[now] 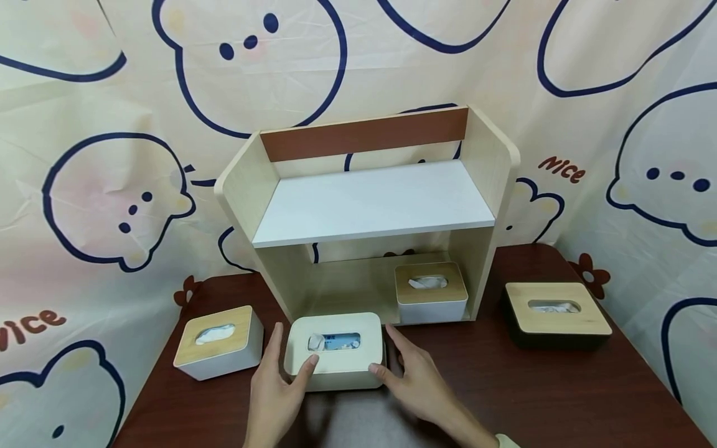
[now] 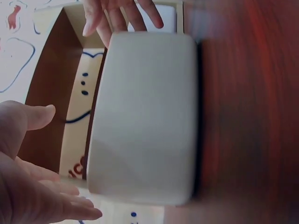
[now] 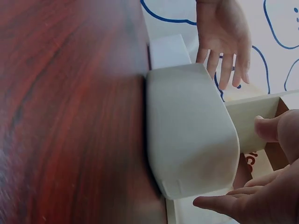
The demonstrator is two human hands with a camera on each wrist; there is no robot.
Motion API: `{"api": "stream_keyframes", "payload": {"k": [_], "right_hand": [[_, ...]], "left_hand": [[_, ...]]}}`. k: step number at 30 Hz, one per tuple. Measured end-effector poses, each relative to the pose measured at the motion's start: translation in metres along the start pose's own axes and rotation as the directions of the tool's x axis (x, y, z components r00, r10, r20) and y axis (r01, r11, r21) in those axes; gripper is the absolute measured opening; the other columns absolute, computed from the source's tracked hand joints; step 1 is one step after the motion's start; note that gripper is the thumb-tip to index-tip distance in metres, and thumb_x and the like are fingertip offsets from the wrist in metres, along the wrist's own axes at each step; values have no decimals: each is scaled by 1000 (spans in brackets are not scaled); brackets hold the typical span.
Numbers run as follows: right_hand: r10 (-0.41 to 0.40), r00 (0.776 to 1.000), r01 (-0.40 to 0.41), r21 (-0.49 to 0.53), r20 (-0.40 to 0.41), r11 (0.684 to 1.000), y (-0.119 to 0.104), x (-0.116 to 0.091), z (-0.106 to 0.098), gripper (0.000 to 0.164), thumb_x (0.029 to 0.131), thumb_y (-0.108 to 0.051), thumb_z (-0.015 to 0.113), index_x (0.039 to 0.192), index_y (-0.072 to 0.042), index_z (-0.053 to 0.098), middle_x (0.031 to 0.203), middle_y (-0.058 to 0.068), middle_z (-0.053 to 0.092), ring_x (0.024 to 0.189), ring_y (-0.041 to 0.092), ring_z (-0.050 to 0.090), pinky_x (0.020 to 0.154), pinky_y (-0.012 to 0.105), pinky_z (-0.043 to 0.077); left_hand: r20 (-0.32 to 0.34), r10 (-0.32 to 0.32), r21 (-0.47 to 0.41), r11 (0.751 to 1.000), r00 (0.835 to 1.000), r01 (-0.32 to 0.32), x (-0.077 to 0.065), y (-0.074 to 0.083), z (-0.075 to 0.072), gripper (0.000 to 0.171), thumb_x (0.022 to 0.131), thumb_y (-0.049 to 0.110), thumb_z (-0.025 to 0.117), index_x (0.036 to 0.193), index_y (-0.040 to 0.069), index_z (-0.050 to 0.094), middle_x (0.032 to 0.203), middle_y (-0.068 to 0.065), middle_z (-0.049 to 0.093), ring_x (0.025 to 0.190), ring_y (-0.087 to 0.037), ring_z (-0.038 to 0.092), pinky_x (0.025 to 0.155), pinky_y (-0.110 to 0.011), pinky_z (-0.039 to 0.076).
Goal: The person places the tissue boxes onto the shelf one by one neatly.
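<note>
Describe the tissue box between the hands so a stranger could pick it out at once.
Start at the wooden shelf unit on the dark red table. Just in front of its open bottom sits the cream tissue box, between the left hand and right hand. Unlike its wood-lidded neighbours, its rounded lid is cream.

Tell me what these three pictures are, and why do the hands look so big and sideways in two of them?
A person wears three cameras: one on the head and one on each wrist. The wrist cameras sit very near the hands, so things look huge and tipped. In the head picture the left hand and right hand are open, fingers straight, one on each side of a cream tissue box. It sits on a dark red table in front of a wooden shelf. Three more tissue boxes are there: one on the left, one inside the shelf, and a black one.
</note>
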State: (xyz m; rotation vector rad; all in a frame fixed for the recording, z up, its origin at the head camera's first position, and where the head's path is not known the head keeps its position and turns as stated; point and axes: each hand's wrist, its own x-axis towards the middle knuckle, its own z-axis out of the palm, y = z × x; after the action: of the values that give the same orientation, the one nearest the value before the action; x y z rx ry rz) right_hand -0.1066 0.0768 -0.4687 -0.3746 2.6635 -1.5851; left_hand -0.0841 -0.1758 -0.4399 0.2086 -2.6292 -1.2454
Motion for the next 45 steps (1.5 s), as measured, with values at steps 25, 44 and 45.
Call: {"api": "stream_keyframes", "payload": {"k": [25, 44, 45], "right_hand": [[-45, 998, 39, 128, 49, 991, 11, -8, 21, 86, 103, -30, 75, 165, 8, 30, 170, 33, 33, 154, 49, 39, 102, 43, 59], [-66, 998, 67, 47, -17, 997, 16, -4, 30, 81, 103, -26, 73, 162, 11, 33, 166, 32, 39, 151, 42, 44, 113, 50, 51], [-69, 997, 70, 38, -27, 997, 16, -4, 31, 80, 103, -26, 73, 162, 12, 34, 165, 32, 39, 151, 40, 45, 113, 50, 50]], "left_hand": [[186, -122, -25, 991, 975, 129, -3, -37, -7, 100, 97, 38, 82, 171, 3, 24, 172, -27, 31, 145, -46, 54, 106, -49, 58], [122, -83, -102, 990, 989, 96, -2, -40, 3, 77, 99, 8, 77, 164, -2, 38, 163, -27, 47, 143, -44, 57, 105, -46, 58], [120, -86, -104, 990, 989, 99, -2, -39, 3, 76, 99, 8, 77, 164, -2, 38, 164, -26, 47, 143, -44, 57, 105, -46, 58]]}}
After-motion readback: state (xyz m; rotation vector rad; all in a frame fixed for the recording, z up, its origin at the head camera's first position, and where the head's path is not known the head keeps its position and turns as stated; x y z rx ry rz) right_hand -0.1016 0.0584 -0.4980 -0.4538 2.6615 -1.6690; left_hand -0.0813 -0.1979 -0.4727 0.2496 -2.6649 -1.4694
